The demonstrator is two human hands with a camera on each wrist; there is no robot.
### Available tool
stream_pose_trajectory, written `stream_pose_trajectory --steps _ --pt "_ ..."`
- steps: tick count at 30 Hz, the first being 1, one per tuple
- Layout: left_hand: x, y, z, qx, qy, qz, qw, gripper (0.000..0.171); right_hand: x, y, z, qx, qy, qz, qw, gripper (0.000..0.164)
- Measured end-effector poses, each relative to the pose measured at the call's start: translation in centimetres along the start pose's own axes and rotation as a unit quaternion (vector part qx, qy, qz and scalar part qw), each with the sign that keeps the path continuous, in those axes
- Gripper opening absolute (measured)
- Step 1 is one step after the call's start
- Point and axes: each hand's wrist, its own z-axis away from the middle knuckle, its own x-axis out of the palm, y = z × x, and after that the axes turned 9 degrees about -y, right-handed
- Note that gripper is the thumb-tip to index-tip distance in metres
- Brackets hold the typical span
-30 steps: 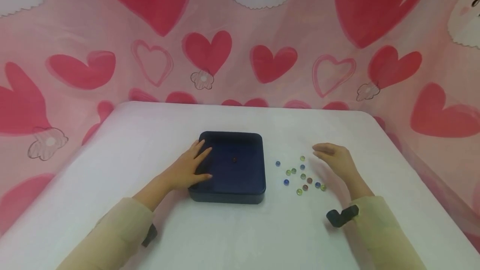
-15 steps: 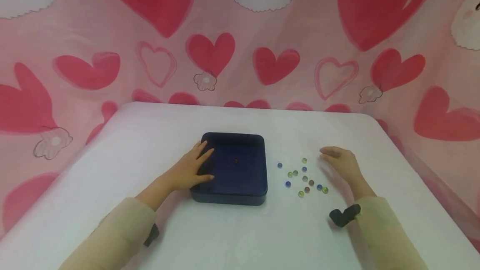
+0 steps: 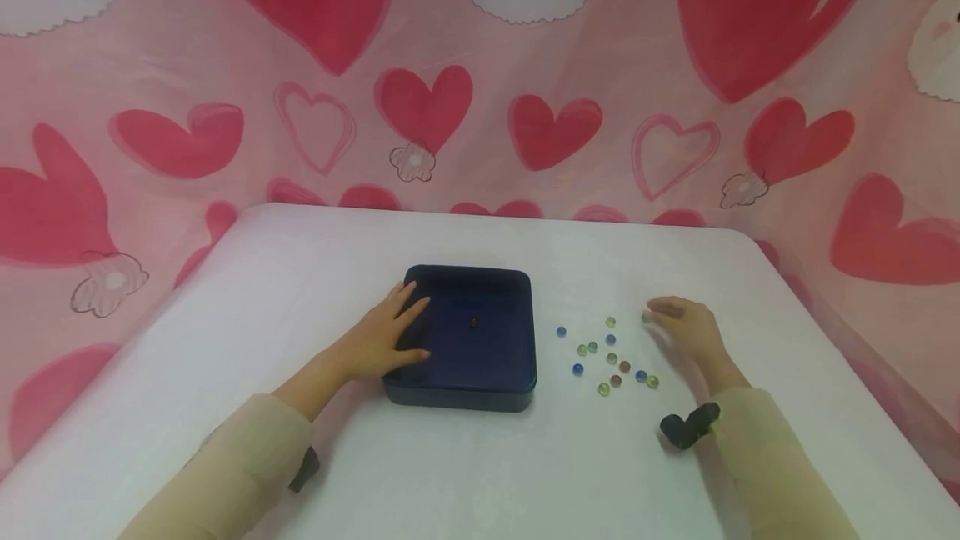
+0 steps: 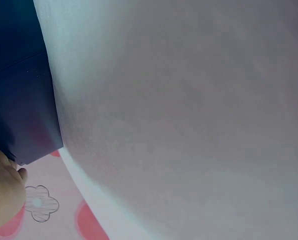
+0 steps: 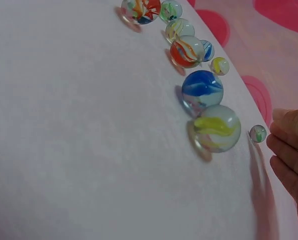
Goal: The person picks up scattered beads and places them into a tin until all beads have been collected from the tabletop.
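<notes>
A dark blue square box [image 3: 465,369] stands left of the table's middle in the head view, with one reddish marble [image 3: 473,322] inside. Across its left rim lies my left hand [image 3: 378,336], fingers spread over the inside; the left wrist view catches only part of that hand [image 4: 5,192] beside the box wall [image 4: 26,112]. My right hand [image 3: 688,330] is low over the table, right of the loose marbles. Right at its fingertips sits a clear marble with a green swirl [image 5: 258,133], and the fingers [image 5: 289,152] of that hand are nearly straight.
Several glass marbles, among them a yellow-swirled marble [image 5: 217,129] and a blue marble [image 5: 202,90], lie scattered on the white table [image 3: 480,473] between box and right hand. Behind the table hangs a pink cloth [image 3: 465,40] printed with hearts.
My right hand has shifted a little to the right and away from the scattered marbles. A green marble now shows at its fingertips. My left hand stays on the box rim.
</notes>
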Motion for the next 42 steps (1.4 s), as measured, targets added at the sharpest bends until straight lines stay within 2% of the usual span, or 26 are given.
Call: stream_pose_trajectory --steps 10,16,20,28,34,42 --pt "0.00 0.00 0.01 0.002 -0.001 0.004 1.0000 0.077 -0.03 -0.03 -0.30 -0.006 -0.008 0.026 1.000 0.035" --pt "-0.06 0.12 0.12 0.007 0.004 0.006 1.0000 0.077 0.09 -0.31 -0.45 0.023 -0.034 0.034 0.999 0.035" --pt "-0.02 0.06 0.25 0.003 0.001 0.005 1.0000 0.077 0.19 -0.57 -0.53 0.021 -0.042 0.050 0.998 0.034" --pt "0.04 -0.03 0.10 0.001 0.000 0.006 1.0000 0.077 0.22 -0.46 -0.65 0.010 -0.027 0.091 0.995 0.030" --pt "0.08 -0.05 0.03 0.000 -0.001 0.004 1.0000 0.077 0.34 -0.17 -0.72 -0.010 -0.008 0.097 0.995 0.027" --pt "0.20 -0.04 0.03 -0.001 -0.001 0.004 1.0000 0.076 0.60 -0.02 -0.66 -0.005 -0.005 0.091 0.996 0.027"
